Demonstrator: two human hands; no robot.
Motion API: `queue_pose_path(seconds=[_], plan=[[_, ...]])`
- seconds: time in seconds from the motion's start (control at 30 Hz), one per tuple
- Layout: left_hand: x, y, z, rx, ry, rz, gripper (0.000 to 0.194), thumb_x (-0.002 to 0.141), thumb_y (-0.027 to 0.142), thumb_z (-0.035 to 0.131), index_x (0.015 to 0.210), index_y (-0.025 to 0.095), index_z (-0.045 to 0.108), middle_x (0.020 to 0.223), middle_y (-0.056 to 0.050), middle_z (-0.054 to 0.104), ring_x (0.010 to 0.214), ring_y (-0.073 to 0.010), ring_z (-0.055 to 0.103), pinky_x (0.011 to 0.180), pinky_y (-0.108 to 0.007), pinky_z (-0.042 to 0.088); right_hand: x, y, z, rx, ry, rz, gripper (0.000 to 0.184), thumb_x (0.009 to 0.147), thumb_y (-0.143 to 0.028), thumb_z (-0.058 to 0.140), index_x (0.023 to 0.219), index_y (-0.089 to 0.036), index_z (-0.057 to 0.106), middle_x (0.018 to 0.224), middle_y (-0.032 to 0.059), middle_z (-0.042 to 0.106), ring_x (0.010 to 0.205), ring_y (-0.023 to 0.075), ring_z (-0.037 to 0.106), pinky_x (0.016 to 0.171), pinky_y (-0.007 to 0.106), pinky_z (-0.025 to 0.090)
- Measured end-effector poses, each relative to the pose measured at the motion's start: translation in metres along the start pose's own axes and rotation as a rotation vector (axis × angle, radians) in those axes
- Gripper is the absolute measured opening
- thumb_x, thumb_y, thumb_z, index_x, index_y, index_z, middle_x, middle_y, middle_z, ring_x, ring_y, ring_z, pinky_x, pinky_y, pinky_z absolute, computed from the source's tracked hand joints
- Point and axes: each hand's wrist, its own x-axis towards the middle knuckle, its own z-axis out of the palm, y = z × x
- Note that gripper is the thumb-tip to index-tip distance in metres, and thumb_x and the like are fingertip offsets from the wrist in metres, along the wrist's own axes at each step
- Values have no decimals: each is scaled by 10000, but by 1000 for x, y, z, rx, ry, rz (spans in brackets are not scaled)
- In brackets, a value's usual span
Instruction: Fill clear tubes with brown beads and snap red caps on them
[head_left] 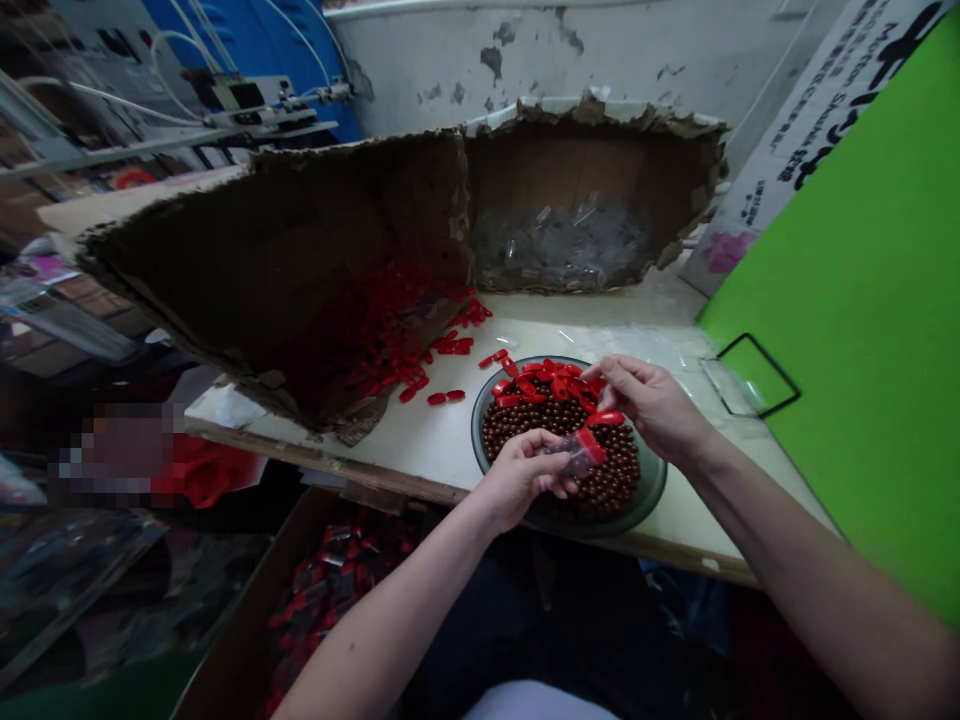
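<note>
My left hand (pixel 529 472) is closed around a small clear plastic container (pixel 574 455) with a red rim, tilted over the bowl. A red plastic cap (pixel 604 418) is just above that rim; whether it is attached is unclear. My right hand (pixel 651 402) is closed in a pinch close to this cap, and what its fingertips hold is not clear. Beneath both hands is a grey-green round bowl (pixel 660 490) filled with shiny brown beads (pixel 619 480). Several red caps (pixel 551 378) lie on the beads at the far side.
An open cardboard box (pixel 360 210) with red caps spilling out stands behind, beside another box (pixel 555 165) of clear containers (pixel 577 240). Below the table edge, a carton holds red-capped containers (pixel 337 565). At right rises a green panel (pixel 862 330); machinery (pixel 225 100) is at back left.
</note>
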Motion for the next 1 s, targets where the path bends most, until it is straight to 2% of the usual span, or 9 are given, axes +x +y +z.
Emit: queue_pose_path(seconds=[0.07,0.17,0.2,0.37,0.47,0.57,0.67,0.83,1.0], plan=[[1,0,4,-11,-30,-4,360,626,277,764,837,133,510,704,-52,676,526,-114,618,493,-187,456,-2,3,3,-84,-38,-9,342,813,-519,622,862,-183,662,588,-28,542,497,89,422,483,215,336],[3,-2,11,3,-97,-1,345,670,304,737,814,165,456,708,-60,688,519,-123,614,462,-187,445,-3,8,12,-192,-82,-86,329,828,-508,595,862,-188,665,792,7,620,648,120,502,583,235,381],[4,-3,13,18,-116,7,339,698,329,718,812,176,438,704,-56,687,502,-118,601,440,-183,428,-3,11,15,-213,-88,-103,342,845,-513,566,878,-189,668,800,8,615,673,127,509,604,240,385],[0,-6,21,164,-140,79,282,837,435,582,864,183,459,630,18,606,410,-49,461,373,-147,259,-4,19,20,-172,-165,-48,485,918,-550,396,974,-154,671,550,-42,393,515,112,377,534,254,328],[-6,-2,24,197,-150,76,272,848,430,573,878,180,470,623,32,569,418,-38,431,402,-155,254,-7,17,23,-100,-267,11,508,933,-548,357,1004,-153,667,551,-40,386,507,112,383,532,254,339],[-10,4,27,217,-145,71,290,836,444,584,872,179,473,610,35,551,421,-41,424,419,-166,271,-11,12,24,-54,-311,55,502,945,-534,329,998,-169,670,548,-37,399,509,115,403,543,253,357],[-10,8,27,249,-135,69,307,824,458,593,853,177,474,606,32,546,429,-47,426,426,-173,281,-12,15,26,-70,-261,39,500,945,-529,328,949,-173,679,544,-36,399,510,117,397,542,257,350],[-4,7,19,347,-64,14,322,821,470,596,800,163,504,585,24,528,446,-56,412,434,-178,304,-13,31,32,-112,-14,-15,530,938,-546,324,829,-166,677,513,-40,360,488,120,354,529,278,311],[5,2,16,416,-17,55,285,860,431,549,750,169,530,571,5,524,446,-75,409,418,-196,291,-13,38,32,-79,18,-75,514,956,-504,306,830,-182,687,533,-35,353,507,125,350,549,287,310]])
